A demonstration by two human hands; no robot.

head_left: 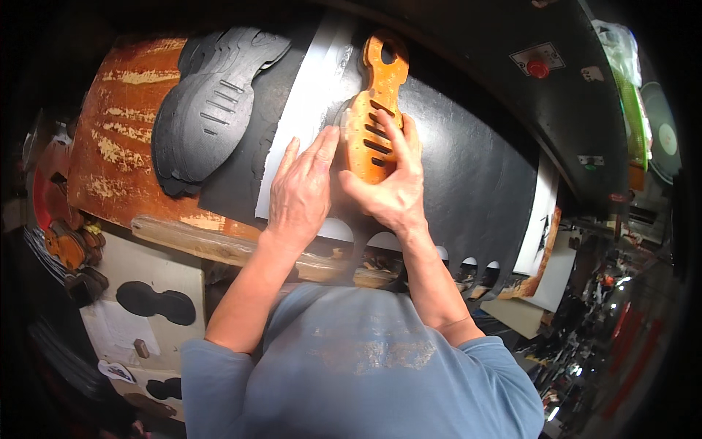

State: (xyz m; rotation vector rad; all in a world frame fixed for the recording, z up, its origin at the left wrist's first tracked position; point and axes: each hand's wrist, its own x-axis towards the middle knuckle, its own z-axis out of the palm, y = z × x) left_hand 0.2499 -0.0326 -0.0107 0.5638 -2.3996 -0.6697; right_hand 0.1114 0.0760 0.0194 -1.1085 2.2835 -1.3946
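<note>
A shoe-sole-shaped orange cutting die, with a row of slots and a hole at its far end, lies on a large black sheet. My right hand grips the die's near part, its thumb at the near end and its fingers over the slotted middle and right edge. My left hand rests with fingers stretched out just left of the die, over the sheet and a white strip. Sole-shaped cut-outs run along the sheet's near edge. What lies beneath the die is hidden.
A stack of black sole pieces lies at left on the worn reddish-brown board. Overhead at right hangs a dark machine beam with a red button. Below left, a pale surface holds a black sole piece.
</note>
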